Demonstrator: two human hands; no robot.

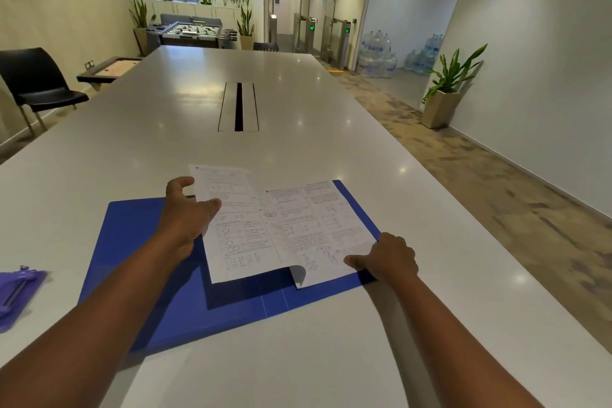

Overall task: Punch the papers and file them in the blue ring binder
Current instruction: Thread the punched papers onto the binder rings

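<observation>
The blue ring binder (pixel 139 258) lies open and flat on the white table (pixel 298 116). Printed papers lie in it. My left hand (pixel 187 212) pinches the left edge of a raised sheet (pixel 238 225), thumb on its printed face. That sheet tilts up over the binder's middle. My right hand (pixel 387 257) rests on the lower right corner of the flat papers (pixel 318 225), fingers curled, holding them down on the right cover. A bottom corner of one sheet curls up near the spine. The rings are hidden under the paper.
A purple hole punch (pixel 16 291) sits at the table's left edge. A cable slot (pixel 238 108) runs along the table's middle. A black chair (pixel 36 79) stands at the left, a potted plant (pixel 447 89) on the floor at the right.
</observation>
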